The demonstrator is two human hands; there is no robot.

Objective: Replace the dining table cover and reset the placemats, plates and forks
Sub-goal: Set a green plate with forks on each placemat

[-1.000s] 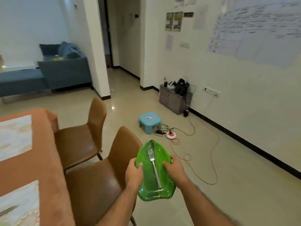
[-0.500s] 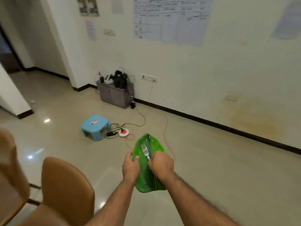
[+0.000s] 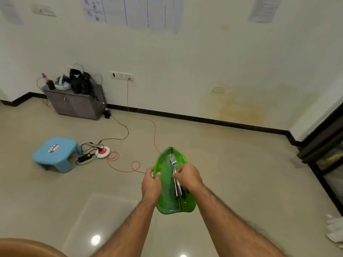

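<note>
Low in the centre of the frame, a green leaf-shaped plate (image 3: 168, 184) is carried in the air over the tiled floor (image 3: 232, 164), its pointed tip aimed away from the person. The left hand (image 3: 151, 184) grips the plate's left rim, thumb laid over the top edge and fingers curled beneath. The right hand (image 3: 188, 178) closes on the plate's right side, its thumb pressing down on the handle of a metal fork (image 3: 174, 174) that lies lengthwise along the plate's middle rib, tines toward the tip. Both bare forearms run in from the bottom edge. In the left middle of the frame a light blue plastic stool (image 3: 55, 153) stands on the floor, and just to its right lie a round white and red extension socket (image 3: 102, 152) and a black adapter. A thin orange cable (image 3: 146, 120) loops on the floor beside the socket and climbs to a wall outlet (image 3: 121, 75). In the upper left a low grey cabinet (image 3: 76, 103) stands against the wall, with dark gear and wires on top. Ruled paper sheets (image 3: 133, 10) hang along the top edge. A brown curved chair back (image 3: 27, 247) fills the lower left corner, a dark-framed glass door (image 3: 326, 151) lines the right edge, and crumpled white cloth (image 3: 336, 230) lies at the lower right.
</note>
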